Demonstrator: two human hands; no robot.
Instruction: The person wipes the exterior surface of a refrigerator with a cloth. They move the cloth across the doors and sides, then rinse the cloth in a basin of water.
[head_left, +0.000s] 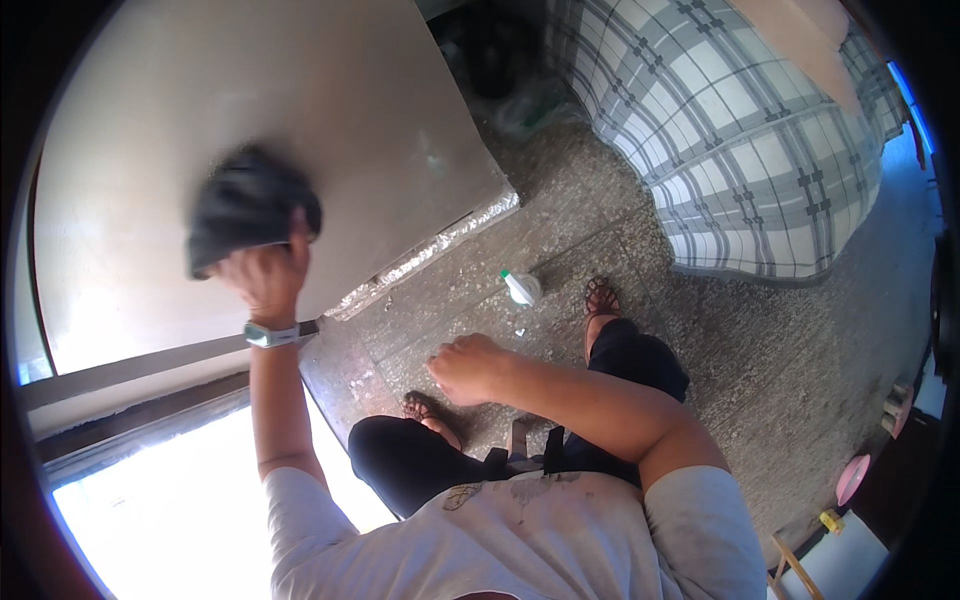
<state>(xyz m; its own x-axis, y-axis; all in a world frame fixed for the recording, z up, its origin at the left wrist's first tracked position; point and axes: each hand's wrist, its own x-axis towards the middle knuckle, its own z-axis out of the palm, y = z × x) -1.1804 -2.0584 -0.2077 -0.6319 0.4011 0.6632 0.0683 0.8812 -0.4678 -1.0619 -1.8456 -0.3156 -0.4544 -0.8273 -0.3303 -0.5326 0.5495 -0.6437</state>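
Observation:
A dark cloth (251, 199), blurred by motion, is in my left hand (262, 274), which wears a light-coloured wristwatch (271, 334). The cloth lies against, or just in front of, a large smooth pale panel (360, 135); contact cannot be told. My right hand (469, 369) is curled into a loose fist over the floor in front of my body, with nothing visible in it. Beyond it, a white spray bottle (523, 288) with a green nozzle tip stands on the floor between the panel and my right foot.
A checked grey-and-white cloth (720, 142) hangs down at the upper right. The speckled floor (570, 202) runs between it and the panel's shiny lower edge (427, 259). A bright opening (172, 510) is at lower left. At far right are a pink basin (853, 480) and wooden legs (795, 566).

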